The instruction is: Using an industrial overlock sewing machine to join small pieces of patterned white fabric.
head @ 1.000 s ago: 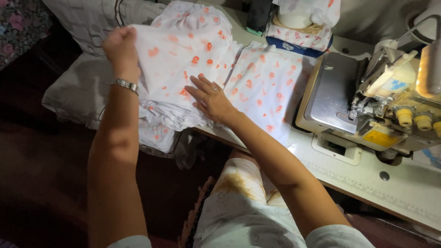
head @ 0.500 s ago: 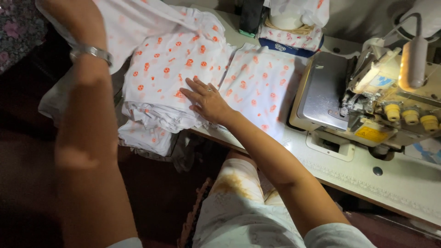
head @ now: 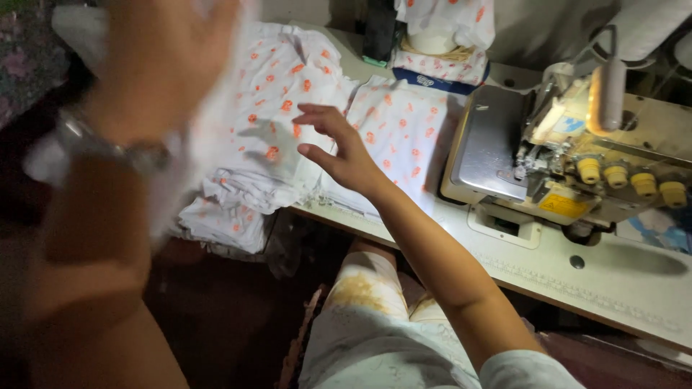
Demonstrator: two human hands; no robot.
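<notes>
In the head view the person sits at a sewing table and is sorting cut pieces of white cloth printed with orange spots. The left hand, huge and blurred in the upper left of the frame, is raised close to the camera with a pale piece of cloth about it; the blur makes it impossible to tell whether the fingers pinch the cloth or are merely behind it. A metal wristwatch shows on that wrist. The right hand, at centre frame, hovers spread with its fingers apart, holding nothing, just above the stack of spotted cloth lying at the table's left end and drooping over its edge. A second flat stack lies just right of it. The step in hand looks like lifting one piece off the pile; the next move would seem to call for steadying the stack underneath. At the right stands an overlock sewing machine bearing a yellow rectangular sticker low on its front and a row of yellowish knobs. At upper centre sits a dark blue box under more spotted cloth.
</notes>
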